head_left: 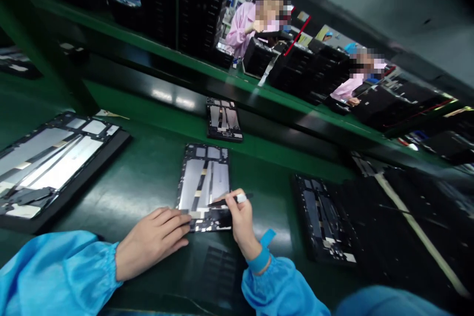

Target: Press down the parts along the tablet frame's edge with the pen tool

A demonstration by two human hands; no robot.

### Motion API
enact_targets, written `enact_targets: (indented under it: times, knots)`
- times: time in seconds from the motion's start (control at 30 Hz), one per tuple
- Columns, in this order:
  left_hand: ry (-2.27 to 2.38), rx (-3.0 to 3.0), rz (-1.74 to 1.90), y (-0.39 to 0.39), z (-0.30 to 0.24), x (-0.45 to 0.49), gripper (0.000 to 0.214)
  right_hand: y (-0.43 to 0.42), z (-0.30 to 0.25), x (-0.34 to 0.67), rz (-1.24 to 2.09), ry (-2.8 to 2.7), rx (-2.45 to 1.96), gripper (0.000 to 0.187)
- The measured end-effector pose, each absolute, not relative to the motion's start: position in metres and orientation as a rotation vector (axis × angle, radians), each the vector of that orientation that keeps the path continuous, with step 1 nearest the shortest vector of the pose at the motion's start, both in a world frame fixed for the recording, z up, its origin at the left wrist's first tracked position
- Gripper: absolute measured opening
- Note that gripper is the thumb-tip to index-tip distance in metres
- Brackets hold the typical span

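Note:
An opened tablet (pixel 220 177), its silver battery cells and ribbon cable exposed, lies on the green bench in front of me. Black tweezers (pixel 222 202) with a white band are pinched in my right hand (pixel 240 219), their tips over the lower part of the tablet. My left hand (pixel 157 237) lies flat with fingers stretched out, fingertips touching the tablet's lower left edge. A blue band circles my right wrist, and both sleeves are blue.
At the left, another opened tablet (pixel 62 158) rests on a dark stack. A smaller-looking one (pixel 224 118) lies beyond mine, and one (pixel 324 217) sits at right beside black trays (pixel 403 227). Behind the green shelf edge (pixel 148 54), people in pink work among black stacks (pixel 200 19).

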State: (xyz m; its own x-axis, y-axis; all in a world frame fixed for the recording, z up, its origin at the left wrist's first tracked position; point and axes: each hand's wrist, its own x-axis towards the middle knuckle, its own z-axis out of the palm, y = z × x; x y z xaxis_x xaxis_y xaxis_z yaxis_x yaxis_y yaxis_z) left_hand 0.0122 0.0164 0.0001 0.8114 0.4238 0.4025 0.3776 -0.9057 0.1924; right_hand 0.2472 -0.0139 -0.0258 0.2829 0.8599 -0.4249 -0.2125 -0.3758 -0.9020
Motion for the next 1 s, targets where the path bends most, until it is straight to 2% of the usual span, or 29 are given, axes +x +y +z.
enact_targets:
  times: [0.17, 0.27, 0.4, 0.57, 0.63, 0.73, 0.9, 1.0]
  knots:
    - [0.953, 3.033, 0.522, 0.035, -0.009, 0.0, 0.037, 0.048, -0.031, 0.212, 1.391, -0.766, -1.422, 0.066]
    - [1.231, 3.017, 0.435, 0.072, -0.024, 0.002, 0.034, 0.087, -0.04, 0.207, 1.258, -0.75, -1.429, 0.075]
    - [1.683, 2.843, 0.299, 0.16, -0.046, 0.012, 0.038, 0.118, -0.061, 0.232, 1.007, -0.834, -1.519, 0.08]
    - [2.176, 2.399, 0.321, 0.254, -0.054, 0.017, 0.046, 0.139, -0.081, 0.285, 0.718, -0.812, -1.796, 0.062]
    - [2.2, 2.316, 0.366, 0.26, -0.055, 0.029, 0.049, 0.15, -0.081, 0.298, 0.642, -0.769, -1.955, 0.059]
    - [1.947, 2.389, 0.376, 0.245, -0.059, 0.06, 0.053, 0.171, -0.078, 0.302, 0.623, -0.82, -2.093, 0.06]
    - [1.682, 2.348, 0.356, 0.218, -0.06, 0.102, 0.054, 0.187, -0.078, 0.3, 0.666, -0.892, -2.097, 0.05]
    - [1.729, 2.181, 0.431, 0.202, -0.051, 0.101, 0.05, 0.166, -0.075, 0.298, 0.59, -0.805, -2.036, 0.057]
